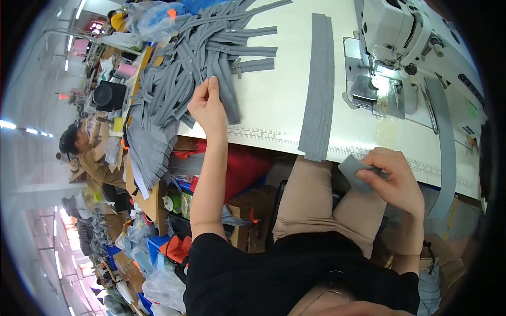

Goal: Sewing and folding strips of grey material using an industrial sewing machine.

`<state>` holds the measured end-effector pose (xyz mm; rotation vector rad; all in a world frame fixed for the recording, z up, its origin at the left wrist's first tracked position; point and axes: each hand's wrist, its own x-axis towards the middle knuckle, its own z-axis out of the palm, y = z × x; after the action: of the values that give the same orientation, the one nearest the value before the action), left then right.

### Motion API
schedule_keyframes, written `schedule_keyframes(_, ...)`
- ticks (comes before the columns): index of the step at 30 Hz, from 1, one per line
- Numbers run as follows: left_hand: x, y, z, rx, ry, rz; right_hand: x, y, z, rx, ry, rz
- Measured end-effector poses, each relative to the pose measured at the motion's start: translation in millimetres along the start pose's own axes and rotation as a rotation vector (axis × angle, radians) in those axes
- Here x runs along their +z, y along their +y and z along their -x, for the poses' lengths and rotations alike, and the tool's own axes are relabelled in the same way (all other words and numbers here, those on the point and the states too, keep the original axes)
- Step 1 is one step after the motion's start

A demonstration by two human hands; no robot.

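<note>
My left hand [208, 109] is over the near edge of a large heap of grey fabric strips [179, 68], its thumb and fingers pinched together. The fingertips meet beside one wide strip [225, 95]; whether they grip it, I cannot tell. In front of the table edge, above my lap, my right hand [392, 176] holds a small grey fabric piece [357, 175] between thumb and fingers. Between the two hands a long, neat stack of grey strips [318, 84] lies on the white table [279, 105], its near end reaching the edge.
A white sewing machine [395, 26] with a lit needle area stands at the right. Tweezers [429, 108] lie beside it, and a long grey band [448, 142] hangs over the edge. A printed ruler [263, 133] follows the front edge. Another person [87, 150] works at far left.
</note>
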<state>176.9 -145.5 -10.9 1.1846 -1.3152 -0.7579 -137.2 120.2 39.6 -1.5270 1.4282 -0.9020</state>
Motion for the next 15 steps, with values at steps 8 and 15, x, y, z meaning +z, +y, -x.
schedule_keyframes(8,33,35,52,-0.663,-0.505,0.539,42,-6,-35,-0.312,0.169,-0.078)
schedule_keyframes(15,53,52,85,-0.63,-0.846,0.427,64,7,-45,-0.107,0.258,-0.065)
